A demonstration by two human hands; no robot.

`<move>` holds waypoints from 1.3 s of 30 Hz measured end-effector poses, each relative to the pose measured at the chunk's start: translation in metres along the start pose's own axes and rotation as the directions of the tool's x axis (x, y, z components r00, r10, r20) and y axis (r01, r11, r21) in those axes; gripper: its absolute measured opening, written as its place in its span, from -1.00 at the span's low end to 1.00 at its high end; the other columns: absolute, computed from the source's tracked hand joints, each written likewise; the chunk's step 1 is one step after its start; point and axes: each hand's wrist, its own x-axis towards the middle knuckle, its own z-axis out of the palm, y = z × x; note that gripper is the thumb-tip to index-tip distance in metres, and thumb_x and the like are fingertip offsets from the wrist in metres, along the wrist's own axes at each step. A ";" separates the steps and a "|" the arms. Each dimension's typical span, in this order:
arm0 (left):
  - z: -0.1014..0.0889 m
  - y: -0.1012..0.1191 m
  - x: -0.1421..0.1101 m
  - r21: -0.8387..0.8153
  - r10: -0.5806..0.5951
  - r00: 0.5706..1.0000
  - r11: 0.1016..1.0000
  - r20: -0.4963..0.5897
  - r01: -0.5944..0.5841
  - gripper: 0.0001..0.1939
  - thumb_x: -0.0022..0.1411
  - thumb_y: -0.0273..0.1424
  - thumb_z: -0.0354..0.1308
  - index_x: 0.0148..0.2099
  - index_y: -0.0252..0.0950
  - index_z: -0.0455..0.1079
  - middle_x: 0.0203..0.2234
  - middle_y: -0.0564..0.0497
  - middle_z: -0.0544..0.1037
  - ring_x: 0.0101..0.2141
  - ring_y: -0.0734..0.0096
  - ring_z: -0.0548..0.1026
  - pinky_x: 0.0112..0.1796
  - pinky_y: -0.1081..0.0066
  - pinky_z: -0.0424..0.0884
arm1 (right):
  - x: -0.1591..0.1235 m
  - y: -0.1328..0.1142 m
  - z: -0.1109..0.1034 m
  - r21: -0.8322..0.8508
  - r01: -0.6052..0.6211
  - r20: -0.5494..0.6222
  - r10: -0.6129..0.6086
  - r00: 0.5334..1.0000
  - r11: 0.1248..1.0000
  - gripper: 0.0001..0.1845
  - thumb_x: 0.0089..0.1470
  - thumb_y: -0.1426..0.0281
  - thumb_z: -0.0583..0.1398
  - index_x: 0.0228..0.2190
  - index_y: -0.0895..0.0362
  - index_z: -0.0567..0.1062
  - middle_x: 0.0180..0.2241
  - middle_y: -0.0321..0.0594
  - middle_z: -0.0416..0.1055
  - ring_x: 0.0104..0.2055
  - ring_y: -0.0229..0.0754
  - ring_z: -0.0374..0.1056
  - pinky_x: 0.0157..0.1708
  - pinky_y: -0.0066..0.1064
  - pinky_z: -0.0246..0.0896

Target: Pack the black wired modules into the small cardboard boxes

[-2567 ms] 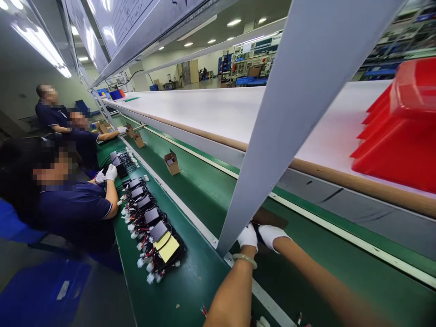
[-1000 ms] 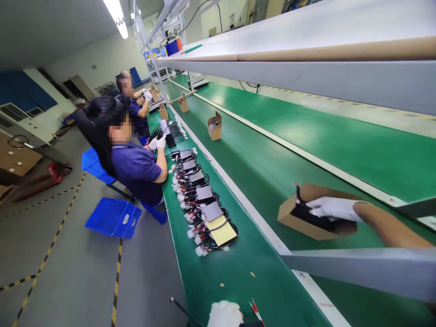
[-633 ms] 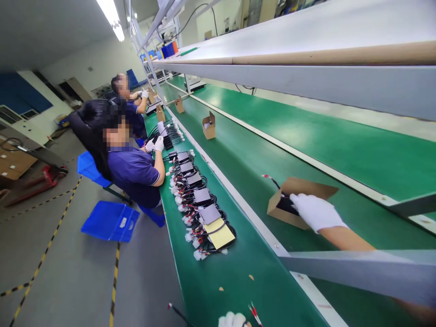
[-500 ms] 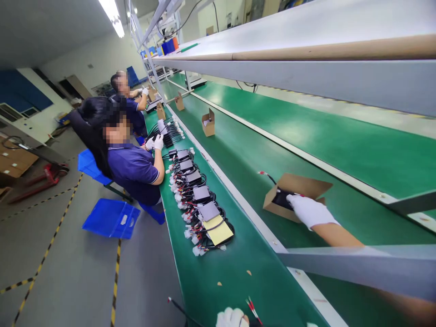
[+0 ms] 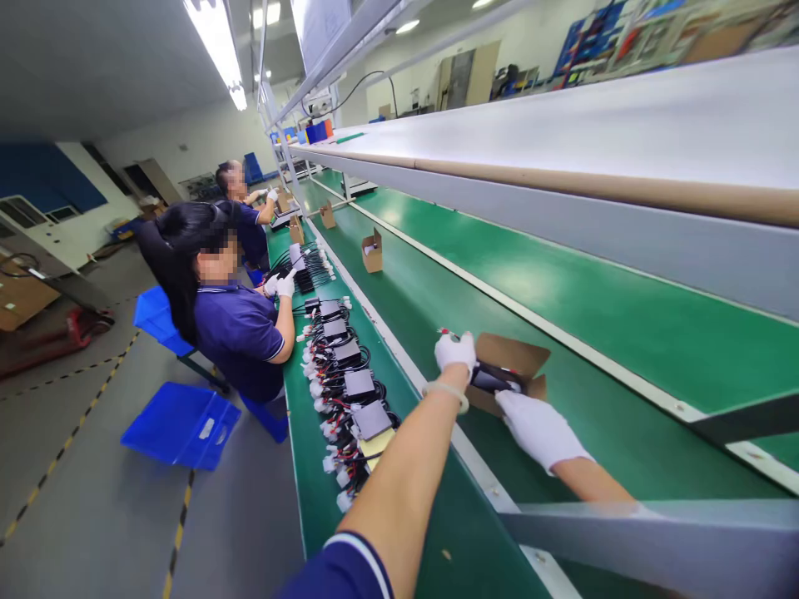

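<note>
A small open cardboard box (image 5: 515, 353) stands tilted on the green belt, its flaps raised. Inside lies a black device with cables (image 5: 496, 378). At the box's left end my left hand (image 5: 455, 353), white-gloved, is closed round a black cable (image 5: 453, 334) whose red and white tips poke out above the fingers. My right hand (image 5: 542, 428), also gloved, grips the near wall of the box, with its fingertips at the rim. The box's near side is partly covered by that hand.
A row of black wired units (image 5: 347, 353) lies along the green bench on my left. Beyond it sits a co-worker (image 5: 240, 324); another is farther back. More open boxes (image 5: 373, 252) stand up the belt. A metal strut (image 5: 655, 532) crosses below my right arm.
My left hand has come up from the bench's near edge to the box and taken hold of the cable. My right hand has shifted from inside the box to its near wall.
</note>
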 end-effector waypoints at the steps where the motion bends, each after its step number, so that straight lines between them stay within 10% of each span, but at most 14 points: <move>1: 0.005 0.004 0.022 0.019 -0.012 1.000 1.000 -0.005 0.012 -0.70 0.40 -0.34 0.08 -0.07 -0.39 0.59 -0.24 -0.21 0.67 -0.25 0.19 0.61 -0.21 0.33 0.50 | 0.001 0.000 0.003 -0.008 0.008 0.002 -0.008 1.000 1.000 -0.61 0.25 0.60 0.06 0.00 0.30 0.58 0.02 0.23 0.56 0.00 0.12 0.55 0.02 -0.17 0.37; 7: 0.020 -0.020 0.048 0.195 0.222 0.975 0.956 0.002 -0.218 -0.61 0.47 -0.40 -0.06 0.01 -0.39 0.60 -0.16 -0.21 0.68 -0.14 0.17 0.62 -0.14 0.32 0.51 | 0.030 0.001 0.018 -0.045 0.007 0.026 -0.006 1.000 0.999 -0.56 0.22 0.55 0.13 0.10 0.28 0.53 0.10 0.21 0.52 0.06 0.14 0.54 0.09 -0.11 0.40; 11: 0.031 -0.034 0.032 0.343 0.477 0.834 0.762 0.278 -0.550 -0.82 0.37 -0.39 0.21 -0.13 -0.33 0.63 -0.11 -0.21 0.66 0.02 0.13 0.59 0.08 0.28 0.46 | 0.049 0.000 0.025 -0.026 0.001 0.023 0.000 1.000 1.000 -0.62 0.21 0.52 0.13 0.02 0.32 0.56 -0.03 0.24 0.58 -0.04 0.17 0.56 0.02 -0.09 0.42; 21: 0.047 -0.043 0.065 0.477 0.469 0.608 0.378 0.640 -0.793 -0.82 0.38 -0.53 0.15 -0.12 -0.47 0.59 -0.16 -0.33 0.65 -0.13 0.13 0.62 -0.07 0.27 0.52 | 0.071 0.008 0.011 -0.045 -0.033 -0.049 0.030 0.998 0.998 -0.55 0.35 0.47 -0.03 0.09 0.27 0.52 0.15 0.16 0.46 0.10 0.06 0.47 0.12 -0.19 0.34; 26: 0.027 -0.040 0.076 0.387 0.461 0.488 0.301 0.741 -0.871 -0.78 0.33 -0.52 0.20 -0.02 -0.39 0.60 0.03 -0.25 0.63 -0.08 0.15 0.61 -0.02 0.28 0.50 | 0.097 0.011 0.014 -0.095 -0.093 -0.043 0.089 0.995 0.991 -0.45 0.12 0.43 0.27 0.15 0.27 0.53 0.35 0.36 0.15 0.24 0.32 0.31 0.22 0.00 0.21; 31: -0.030 -0.015 0.053 0.342 0.467 0.419 0.244 0.779 -0.908 -0.82 0.30 -0.48 0.22 -0.08 -0.33 0.60 0.06 -0.21 0.62 -0.06 0.08 0.61 -0.04 0.23 0.51 | 0.114 0.007 -0.015 -0.063 0.044 -0.023 -0.045 0.999 0.997 -0.62 0.05 0.40 0.31 -0.06 0.19 0.65 0.11 0.20 0.45 0.10 0.17 0.39 0.17 -0.04 0.23; 35: -0.135 -0.015 -0.020 0.213 0.695 0.347 0.275 0.630 -0.938 -0.74 0.41 -0.42 0.06 -0.07 -0.28 0.59 0.10 -0.18 0.59 0.08 0.14 0.56 0.15 0.19 0.44 | 0.061 0.018 -0.045 0.007 0.083 -0.041 -0.083 0.996 0.997 -0.62 0.25 0.36 0.20 0.05 0.20 0.60 0.05 0.18 0.48 -0.01 0.10 0.44 0.06 -0.10 0.30; 39: -0.236 -0.058 -0.119 0.117 0.685 0.533 0.555 0.496 -0.823 -0.67 0.44 -0.27 0.03 0.07 -0.22 0.55 0.17 -0.13 0.54 0.17 0.16 0.50 0.24 0.10 0.36 | -0.062 0.046 -0.031 0.206 -0.019 -0.004 0.020 1.000 0.978 -0.64 0.30 0.31 0.18 0.00 0.22 0.62 -0.03 0.10 0.56 -0.10 -0.04 0.48 0.01 -0.16 0.38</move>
